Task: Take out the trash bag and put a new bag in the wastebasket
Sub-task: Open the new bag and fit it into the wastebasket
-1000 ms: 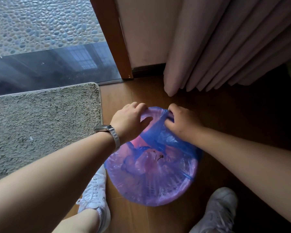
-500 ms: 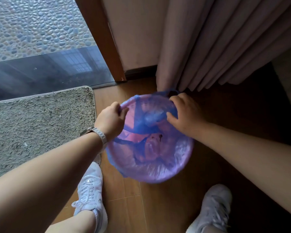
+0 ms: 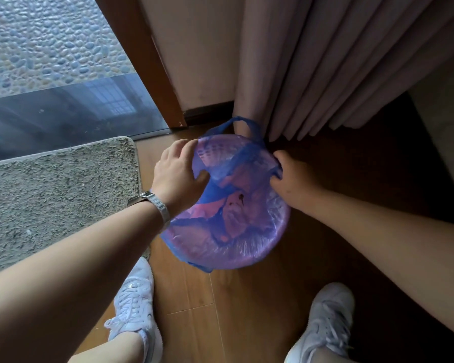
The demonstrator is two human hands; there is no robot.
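A round pink wastebasket (image 3: pixel 252 258) stands on the wooden floor, lined with a translucent blue trash bag (image 3: pixel 228 205) stretched over its rim. One bag handle loops up at the far rim. My left hand (image 3: pixel 177 179) grips the bag at the basket's left rim, thumb inside. On the right rim, my right hand (image 3: pixel 290 178) pinches a fold of the bag. A small dark scrap lies in the bag's bottom.
A grey shaggy mat (image 3: pixel 58 197) lies to the left. Pinkish curtains (image 3: pixel 325 61) hang just behind the basket, touching the floor. A wooden door frame (image 3: pixel 142 56) and glass pane stand at the back left. My two white shoes (image 3: pixel 134 305) are in front of the basket.
Both hands have spread apart from the bag's far middle to opposite sides of the rim, pulling the bag's edge outward over the basket. One handle now sticks up at the back.
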